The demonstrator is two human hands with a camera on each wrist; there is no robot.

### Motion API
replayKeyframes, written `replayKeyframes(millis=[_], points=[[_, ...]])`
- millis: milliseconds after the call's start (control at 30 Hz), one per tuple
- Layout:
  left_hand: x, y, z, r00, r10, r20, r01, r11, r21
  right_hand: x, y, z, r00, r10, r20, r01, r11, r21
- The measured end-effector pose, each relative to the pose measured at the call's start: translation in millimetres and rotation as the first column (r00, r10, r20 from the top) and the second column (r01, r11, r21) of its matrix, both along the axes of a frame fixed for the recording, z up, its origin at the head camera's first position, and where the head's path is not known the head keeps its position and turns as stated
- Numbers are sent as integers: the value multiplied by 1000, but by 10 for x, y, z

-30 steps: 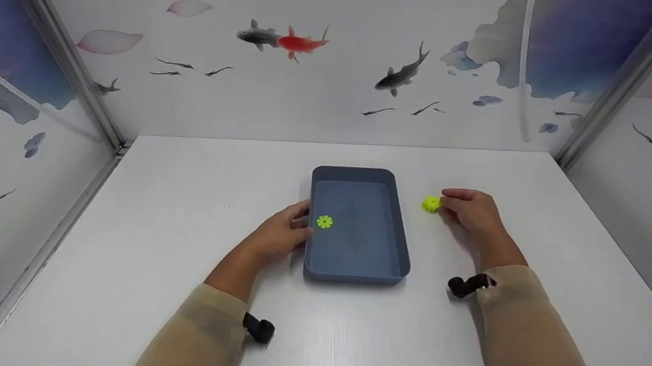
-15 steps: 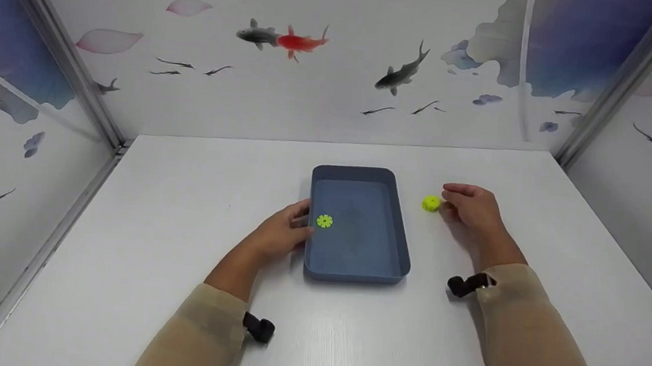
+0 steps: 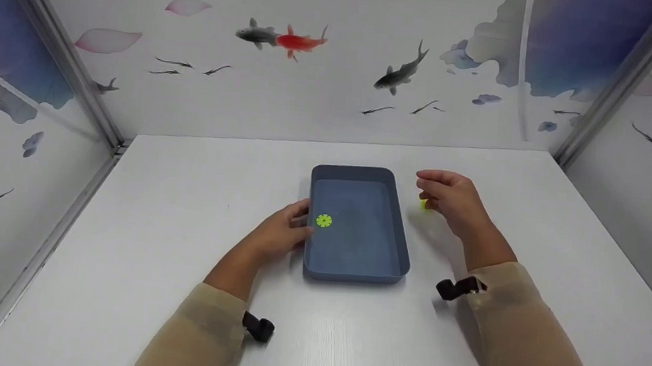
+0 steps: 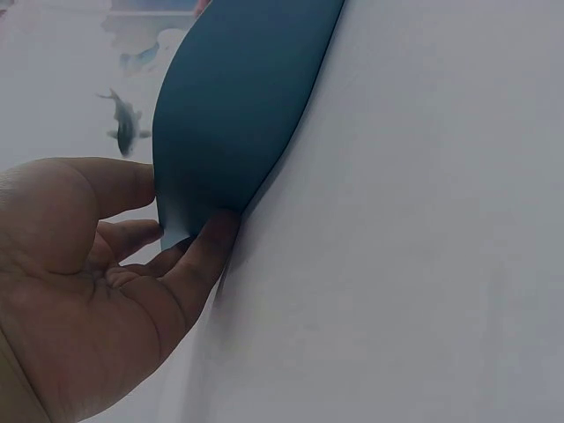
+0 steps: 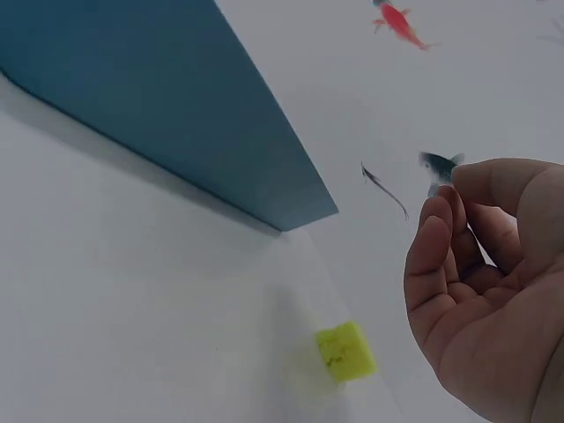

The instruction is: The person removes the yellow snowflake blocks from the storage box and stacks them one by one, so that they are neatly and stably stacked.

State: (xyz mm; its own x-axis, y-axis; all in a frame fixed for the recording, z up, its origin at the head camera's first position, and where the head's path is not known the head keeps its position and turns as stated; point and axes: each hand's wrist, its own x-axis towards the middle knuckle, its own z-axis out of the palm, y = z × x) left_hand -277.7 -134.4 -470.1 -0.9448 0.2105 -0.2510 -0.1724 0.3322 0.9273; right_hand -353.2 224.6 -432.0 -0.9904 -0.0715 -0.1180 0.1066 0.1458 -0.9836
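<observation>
A blue-grey rectangular tray [image 3: 351,231] stands on the white table. One yellow-green notched disc [image 3: 323,221] lies inside it near the left wall. My left hand [image 3: 281,232] holds the tray's left side, thumb at the rim. In the left wrist view, fingers reach low on the tray's outer wall [image 4: 238,97]. My right hand [image 3: 451,201] hovers right of the tray with loosely bent fingers; nothing shows between them. Beneath it, a small yellow stack of discs [image 5: 345,351] sits on the table, mostly hidden by the fingers in the head view.
A white back wall [image 3: 331,119] printed with fish rises behind the table [image 3: 197,196]. Side panels with metal corner posts [image 3: 619,84] bound the table left and right.
My right hand has risen off the right side of the yellow stack and shifted left over it, toward the tray. The left hand, tray and disc stay put.
</observation>
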Motion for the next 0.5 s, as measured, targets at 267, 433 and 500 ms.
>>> replayKeyframes(millis=[267, 433, 500], points=[[17, 5, 12, 1000, 4, -4, -4, 1000, 17, 123, -312, 120, 994, 84, -67, -85, 996, -17], [14, 1, 8, 1000, -2, -4, 2, 1000, 27, 169, -501, 190, 986, 136, -98, -138, 990, -16], [10, -3, 2, 1000, -1, -3, 1, 1000, 27, 168, -577, 220, 983, 154, -104, -157, 988, -15]])
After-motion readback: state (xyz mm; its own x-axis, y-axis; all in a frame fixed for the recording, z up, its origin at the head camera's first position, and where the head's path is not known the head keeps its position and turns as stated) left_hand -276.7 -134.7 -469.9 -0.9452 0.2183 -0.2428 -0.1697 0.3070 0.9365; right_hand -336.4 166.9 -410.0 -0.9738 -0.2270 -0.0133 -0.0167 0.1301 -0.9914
